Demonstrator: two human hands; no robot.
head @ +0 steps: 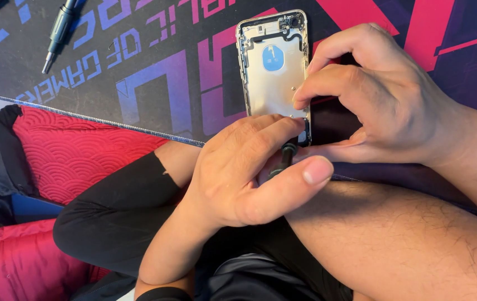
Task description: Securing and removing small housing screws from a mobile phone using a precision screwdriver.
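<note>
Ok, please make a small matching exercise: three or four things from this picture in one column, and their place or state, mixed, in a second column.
Things:
1. phone housing
2. left hand
3. right hand
4. spare screwdriver

Places or states:
A. lies untouched at the mat's top left
B. grips a dark screwdriver at the housing's lower corner
C. lies open on the desk mat, inside facing up
D. steadies the housing's right edge with its fingertips

Pairs: 1-C, 2-B, 3-D, 4-A
</note>
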